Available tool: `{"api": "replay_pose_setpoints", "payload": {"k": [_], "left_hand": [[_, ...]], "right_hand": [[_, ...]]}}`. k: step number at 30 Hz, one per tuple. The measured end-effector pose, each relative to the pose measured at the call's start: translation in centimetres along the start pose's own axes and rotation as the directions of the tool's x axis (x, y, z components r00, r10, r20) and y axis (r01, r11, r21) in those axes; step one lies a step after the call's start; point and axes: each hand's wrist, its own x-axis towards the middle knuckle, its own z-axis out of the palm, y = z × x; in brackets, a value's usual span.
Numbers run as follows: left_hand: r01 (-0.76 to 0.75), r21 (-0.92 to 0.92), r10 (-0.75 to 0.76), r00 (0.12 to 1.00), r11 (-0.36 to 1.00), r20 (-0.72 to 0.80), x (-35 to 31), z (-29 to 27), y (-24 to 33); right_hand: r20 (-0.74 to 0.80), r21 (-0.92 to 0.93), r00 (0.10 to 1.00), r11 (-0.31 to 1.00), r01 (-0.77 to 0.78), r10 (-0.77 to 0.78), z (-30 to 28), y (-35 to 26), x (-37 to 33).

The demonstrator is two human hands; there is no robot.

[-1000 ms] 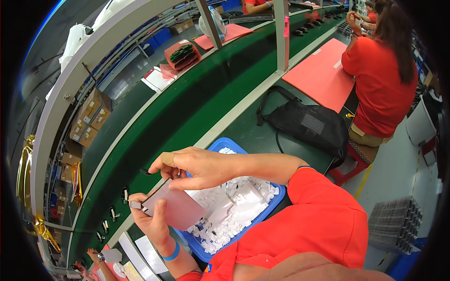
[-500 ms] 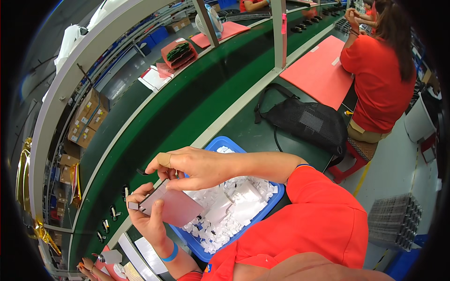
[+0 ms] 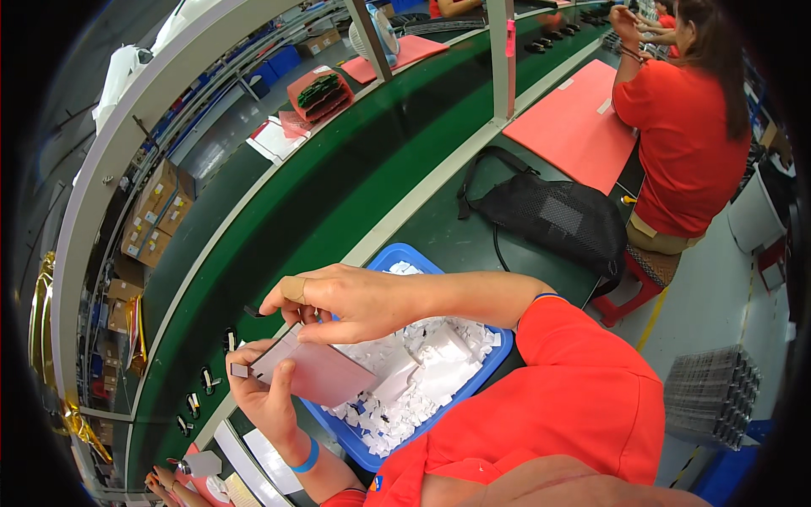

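One pale sheet sits above the blue tub of white scraps, gripped by the left hand's fingers; the right hand's bunch narrowly at its upper edge, pinching what, I can't tell. A slack left thumb could drop it.

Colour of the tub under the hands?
The tub is blue; shows best in the head view.

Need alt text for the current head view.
Left hand holds a pinkish sheet, right hand at its upper edge, over a blue bin of white paper scraps. Green conveyor beyond; black bag and seated co-worker at right.
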Motion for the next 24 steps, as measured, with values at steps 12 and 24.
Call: {"api": "replay_pose_setpoints", "payload": {"k": [12,24], "left_hand": [[-0.003,0.045,0.003,1.000,0.999,0.005,0.0,-0.3,-0.1],[-0.019,-0.084,0.021,1.000,0.996,0.020,-0.5,-0.2,-0.3]], "right_hand": [[-0.018,-0.027,1.000,0.999,0.019,-0.020,-0.1,-0.2,0.1],[-0.046,-0.029,0.999,1.000,-0.010,0.008,-0.3,-0.2,0.1]]}}
